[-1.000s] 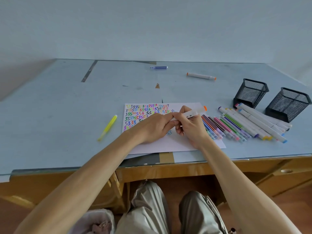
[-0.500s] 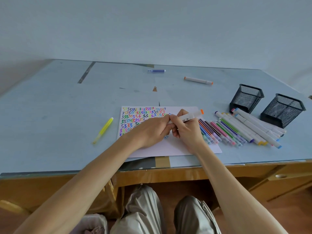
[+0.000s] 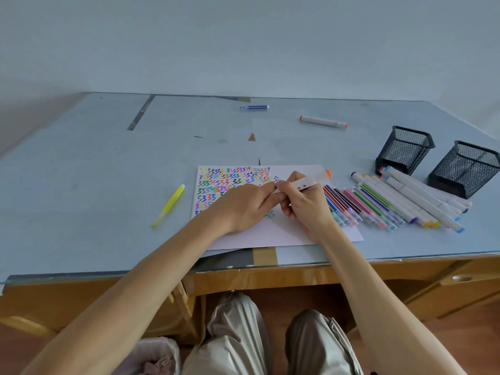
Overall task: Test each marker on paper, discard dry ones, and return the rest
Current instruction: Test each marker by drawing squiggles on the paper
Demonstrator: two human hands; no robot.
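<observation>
Hands have barely moved over the last second: right hand [image 3: 305,204] still grips the orange-capped marker [image 3: 311,181] above the paper [image 3: 292,231], while left hand [image 3: 243,207] pinches its near end, probably uncapping or recapping, so testing seems mid-cycle. Whether a cap is on that end I cannot tell. Untested or tested markers [image 3: 392,204] lie just right of the right hand, before two mesh holders [image 3: 404,150].
</observation>
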